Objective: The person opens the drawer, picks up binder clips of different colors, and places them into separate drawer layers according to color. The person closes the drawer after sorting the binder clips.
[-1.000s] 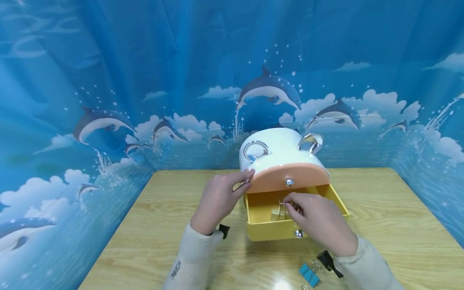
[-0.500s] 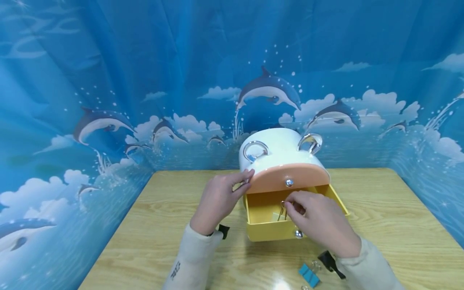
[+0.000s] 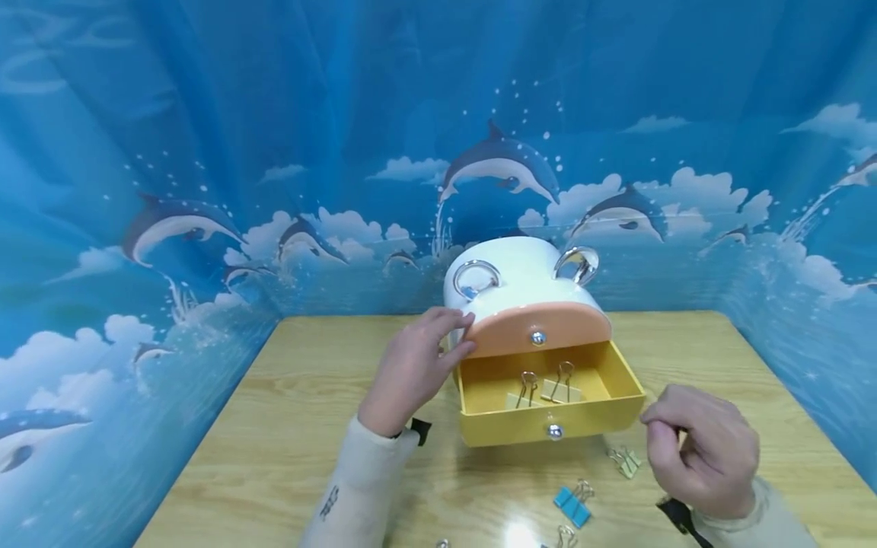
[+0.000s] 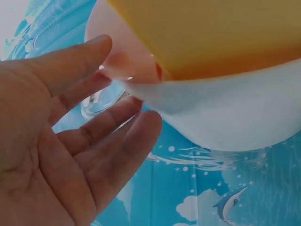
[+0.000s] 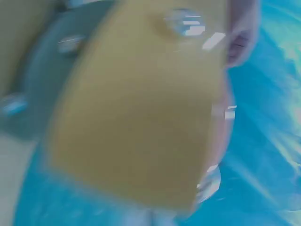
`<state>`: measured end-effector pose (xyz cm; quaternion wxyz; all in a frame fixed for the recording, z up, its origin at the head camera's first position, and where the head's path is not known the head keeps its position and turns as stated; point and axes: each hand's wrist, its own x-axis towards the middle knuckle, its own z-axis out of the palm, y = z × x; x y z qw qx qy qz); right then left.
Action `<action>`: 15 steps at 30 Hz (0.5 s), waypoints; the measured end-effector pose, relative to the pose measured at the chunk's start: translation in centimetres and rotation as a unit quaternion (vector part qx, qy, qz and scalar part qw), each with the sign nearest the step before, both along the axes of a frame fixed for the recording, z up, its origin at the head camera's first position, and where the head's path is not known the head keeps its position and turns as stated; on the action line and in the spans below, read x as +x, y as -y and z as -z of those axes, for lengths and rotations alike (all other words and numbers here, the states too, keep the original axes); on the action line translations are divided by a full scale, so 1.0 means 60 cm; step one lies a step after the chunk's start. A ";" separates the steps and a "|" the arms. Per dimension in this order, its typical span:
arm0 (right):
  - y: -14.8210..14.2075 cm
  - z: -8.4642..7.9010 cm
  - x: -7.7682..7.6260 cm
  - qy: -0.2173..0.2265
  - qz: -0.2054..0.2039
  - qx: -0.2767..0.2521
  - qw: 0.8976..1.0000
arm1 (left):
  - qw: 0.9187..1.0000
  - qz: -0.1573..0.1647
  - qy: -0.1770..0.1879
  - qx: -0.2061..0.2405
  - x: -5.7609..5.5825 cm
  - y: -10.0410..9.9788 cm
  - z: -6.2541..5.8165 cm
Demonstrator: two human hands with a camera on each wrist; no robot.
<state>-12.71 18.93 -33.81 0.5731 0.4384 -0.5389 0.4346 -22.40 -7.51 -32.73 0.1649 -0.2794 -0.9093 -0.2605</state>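
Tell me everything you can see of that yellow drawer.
The yellow drawer is a shallow, open-topped, plastic-looking box with one round silvery knob in front. It is pulled out beneath the orange panel of a white cabinet. Inside sit two pale binder clips, handles up. The right hand is near its right corner; contact is unclear.

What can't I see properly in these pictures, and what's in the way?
- Inside the white box, behind its peach front: head view, the front hides it.
- Bottom of the left pale clip: head view, hidden by the yellow drawer.
- Nearest clip: head view, cut off by the bottom edge.
- The drawer's small details: right wrist view, blurred.
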 end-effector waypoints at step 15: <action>-0.150 0.168 0.019 0.349 0.324 0.485 0.733 | 0.996 0.047 0.069 -0.009 -0.026 -0.008 -0.002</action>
